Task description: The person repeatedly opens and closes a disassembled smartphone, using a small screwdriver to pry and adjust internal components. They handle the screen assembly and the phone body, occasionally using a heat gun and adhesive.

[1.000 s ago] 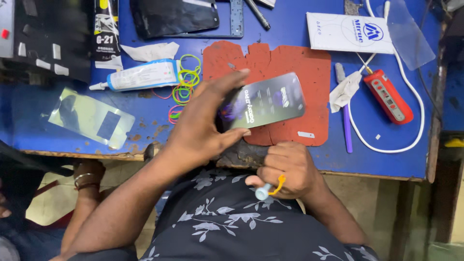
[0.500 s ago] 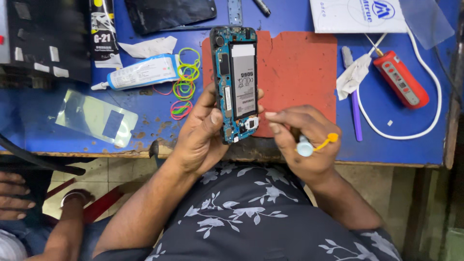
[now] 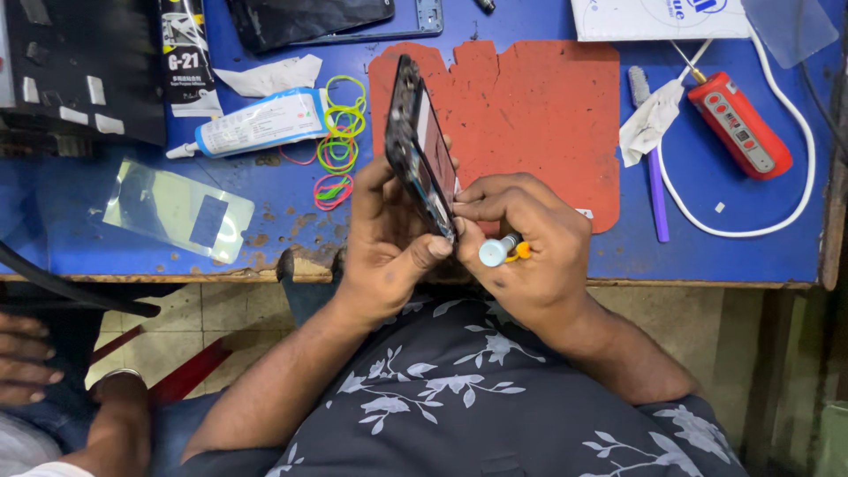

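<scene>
I read this as a small phone-repair workbench: a worn, stained blue-topped table carrying a scuffed red rubber work mat, a white adhesive tube with a blue band, loose coloured rubber bands and a clear plastic screen-protector sleeve. Further back I see a red handheld electric tool on a white cable, a purple-handled slim tool, a dark detached phone panel and crumpled white tissue, all typical of a handset service stall. Bare tiled floor shows below the table edge.

free: red mat | blocked left: rubber bands, glue tube
</scene>
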